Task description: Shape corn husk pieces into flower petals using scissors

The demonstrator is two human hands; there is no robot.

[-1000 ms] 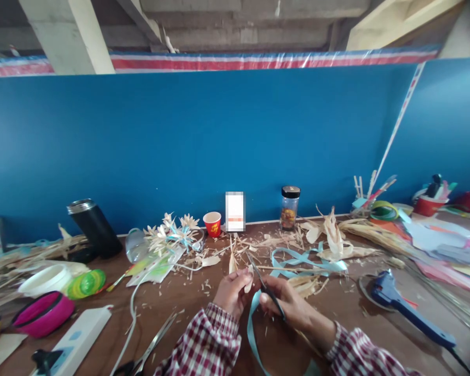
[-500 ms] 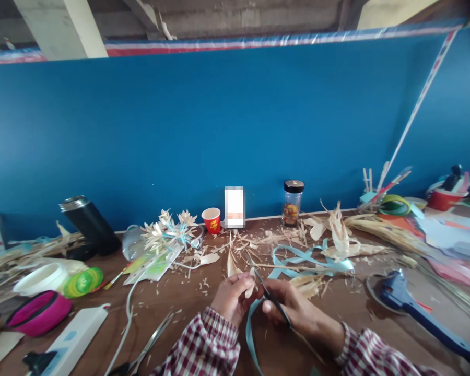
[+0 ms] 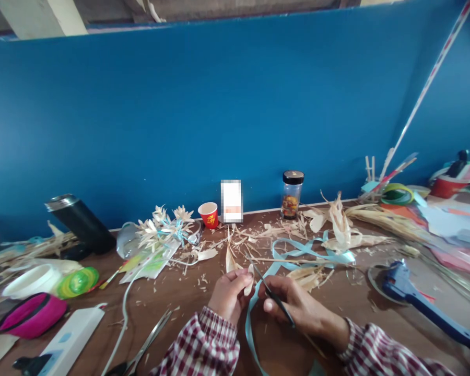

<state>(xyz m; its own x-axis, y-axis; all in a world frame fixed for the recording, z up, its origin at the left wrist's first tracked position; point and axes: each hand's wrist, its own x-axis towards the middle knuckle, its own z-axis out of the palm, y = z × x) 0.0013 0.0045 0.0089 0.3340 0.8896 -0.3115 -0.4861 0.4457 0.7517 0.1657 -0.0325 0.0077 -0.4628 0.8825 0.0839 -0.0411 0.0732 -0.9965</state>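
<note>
My left hand [image 3: 231, 292] is closed, pinching a small pale petal-shaped piece of corn husk [image 3: 249, 279] between thumb and fingertips. My right hand [image 3: 300, 308] wraps around slim black tweezers [image 3: 279, 301], whose thin tip points up and left, close beside the husk piece. Whether the tip touches the husk I cannot tell. A light blue ribbon [image 3: 248, 329] runs down between the two hands. Just beyond my left fingers stands another pointed husk strip [image 3: 230, 258]. Scissors [image 3: 151, 339] lie to the left of my left sleeve.
Husk scraps litter the brown table. Husk flowers [image 3: 166, 227], a red paper cup [image 3: 209, 215] and a lidded jar [image 3: 292, 194] stand near the blue partition [image 3: 235, 104]. A blue glue gun [image 3: 419, 303] lies right; a white power strip [image 3: 72, 339] and black flask [image 3: 82, 224] are left.
The view has tilted down slightly, so the partition's top edge sits higher in the picture. The tweezers' tip has drawn a little away from the husk piece; both hands keep their grip.
</note>
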